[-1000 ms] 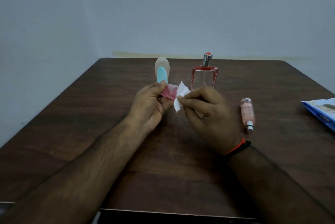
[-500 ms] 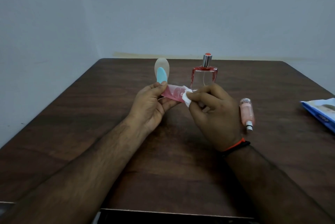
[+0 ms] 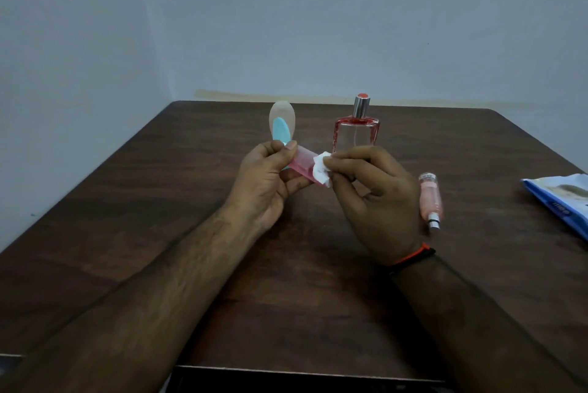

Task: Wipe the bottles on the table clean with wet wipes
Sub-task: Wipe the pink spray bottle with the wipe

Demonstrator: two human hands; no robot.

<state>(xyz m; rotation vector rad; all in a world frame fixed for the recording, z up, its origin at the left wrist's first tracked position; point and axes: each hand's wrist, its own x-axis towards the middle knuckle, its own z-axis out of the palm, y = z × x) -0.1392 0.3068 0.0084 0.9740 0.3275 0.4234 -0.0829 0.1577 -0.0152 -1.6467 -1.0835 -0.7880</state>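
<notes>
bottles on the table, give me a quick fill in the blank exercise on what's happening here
1. The left hand holds a small ____ bottle.
2. The right hand pinches a white ____ against that bottle.
3. The square glass bottle with the silver cap stands ____ on the table.
4. The slim spray bottle lies on its ____ beside the right hand.

Missing words: pink; wipe; upright; side

Dark wooden table (image 3: 159, 233), set against the wall. Square glass bottle (image 3: 356, 134) with silver cap: upright, near the far edge, centre. Oval bottle (image 3: 282, 122): upright to its left. Pink tube (image 3: 430, 198): lying flat toward the right. Wipes pack (image 3: 563, 198): at the right edge.
</notes>
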